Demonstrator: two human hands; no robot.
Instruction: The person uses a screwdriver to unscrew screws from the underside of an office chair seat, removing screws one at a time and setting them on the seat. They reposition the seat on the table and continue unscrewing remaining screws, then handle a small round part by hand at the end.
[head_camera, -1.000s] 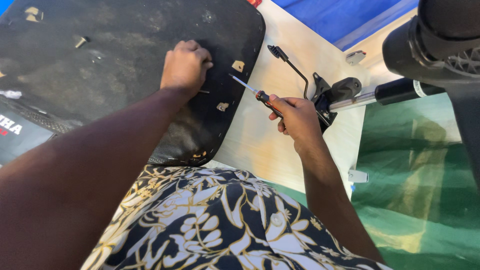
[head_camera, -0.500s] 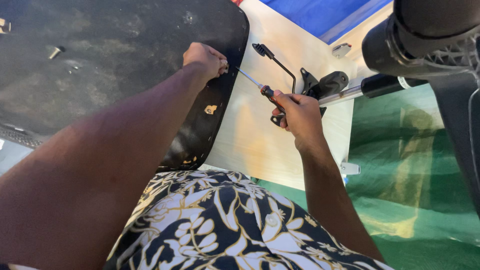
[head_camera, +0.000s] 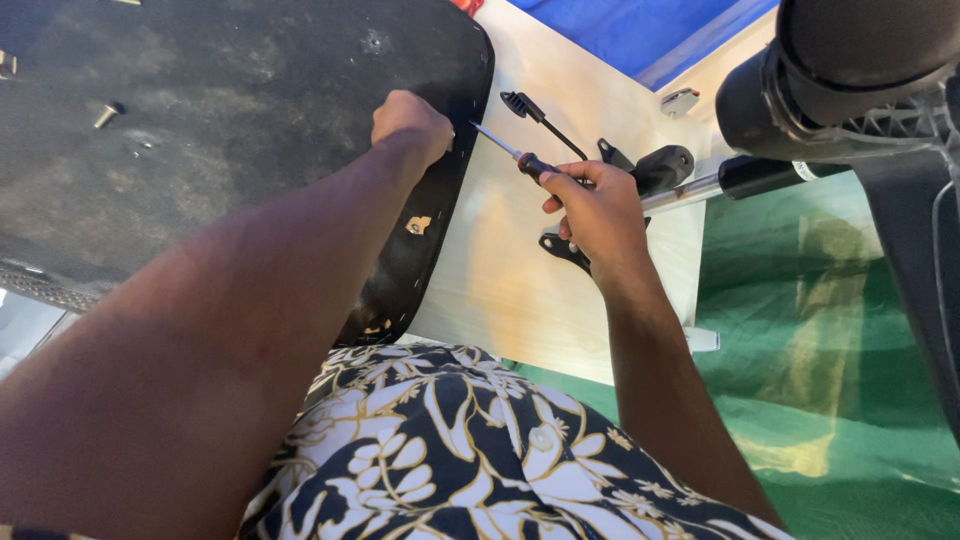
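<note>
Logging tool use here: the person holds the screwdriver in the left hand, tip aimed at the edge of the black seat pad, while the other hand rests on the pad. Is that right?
Not quite. The head view shows the screwdriver in the right hand; its tip points at the edge of the black seat pad, and the left hand rests on the pad.

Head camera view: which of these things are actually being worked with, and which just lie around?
In use:
left hand on black seat panel
right hand holding screwdriver

Lying about:
loose bolt
black lever
gas cylinder
green sheet
</note>
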